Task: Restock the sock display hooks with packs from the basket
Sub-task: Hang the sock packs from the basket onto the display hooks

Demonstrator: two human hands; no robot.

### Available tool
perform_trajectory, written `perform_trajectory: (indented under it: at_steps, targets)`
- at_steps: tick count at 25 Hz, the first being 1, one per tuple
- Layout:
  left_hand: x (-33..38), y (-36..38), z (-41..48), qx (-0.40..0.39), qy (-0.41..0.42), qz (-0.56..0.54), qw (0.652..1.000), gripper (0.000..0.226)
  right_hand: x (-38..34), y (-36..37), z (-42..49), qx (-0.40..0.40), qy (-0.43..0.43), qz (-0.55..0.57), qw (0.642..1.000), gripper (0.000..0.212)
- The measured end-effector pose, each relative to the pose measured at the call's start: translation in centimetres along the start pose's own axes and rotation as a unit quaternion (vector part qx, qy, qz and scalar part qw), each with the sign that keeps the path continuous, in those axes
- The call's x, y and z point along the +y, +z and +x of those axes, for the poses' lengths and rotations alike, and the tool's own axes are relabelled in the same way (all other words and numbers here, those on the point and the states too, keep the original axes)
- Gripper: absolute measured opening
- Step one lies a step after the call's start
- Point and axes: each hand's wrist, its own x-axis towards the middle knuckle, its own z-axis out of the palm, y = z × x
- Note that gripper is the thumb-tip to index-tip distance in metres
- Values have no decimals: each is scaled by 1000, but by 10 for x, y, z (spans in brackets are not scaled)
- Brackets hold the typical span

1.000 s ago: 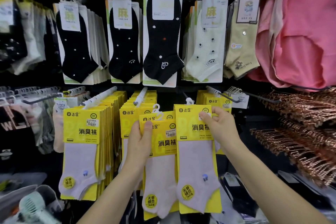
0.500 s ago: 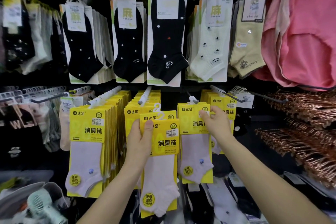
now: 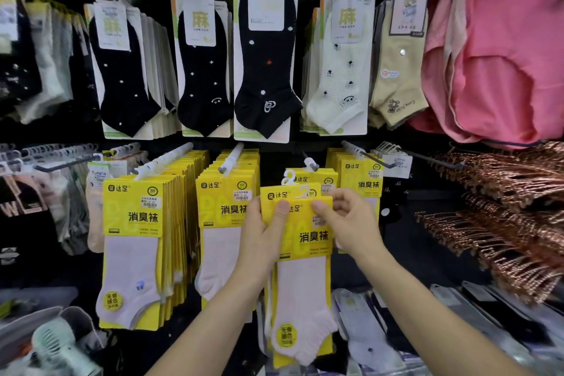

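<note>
I hold a small stack of yellow sock packs (image 3: 300, 284) with white socks in front of the lower display row. My left hand (image 3: 259, 238) grips the stack's left edge, thumb on the front card. My right hand (image 3: 351, 223) pinches the top right of the front pack. White plastic hangers of the held packs stick up above my fingers. Behind them a short hook (image 3: 309, 163) carries a hung yellow pack (image 3: 314, 180). The basket is not visible.
Full rows of yellow packs hang on hooks at left (image 3: 137, 238) and centre (image 3: 225, 217), another at right (image 3: 361, 180). Black and pale socks (image 3: 265, 55) hang above. Copper hangers (image 3: 503, 207) jut out at right, pink garments (image 3: 503, 40) above them.
My right hand left the pack on the short hook and came back to the held stack, pinching the front pack's top. The left hand shifted right with the stack.
</note>
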Motion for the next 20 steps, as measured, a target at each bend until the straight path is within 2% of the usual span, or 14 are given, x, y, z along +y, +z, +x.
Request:
perform_trajectory:
  at_steps: [3, 6, 10, 15, 20]
  targets:
    - [-5, 0, 2, 16, -11, 16, 1000, 17, 5, -14, 5, 9, 30, 34, 999, 13]
    - [-8, -10, 6, 55, -35, 13, 998, 16, 11, -24, 14, 60, 56, 48, 995, 6]
    - [-8, -27, 9, 77, -20, 41, 996, 20, 13, -26, 37, 105, 79, 49, 990, 8]
    - [-2, -36, 7, 75, 6, 47, 996, 18, 12, -1, 54, 78, 58, -7, 995, 11]
    - [1, -27, 8, 64, 13, 53, 996, 16, 18, 9, 58, 82, 83, -10, 993, 10]
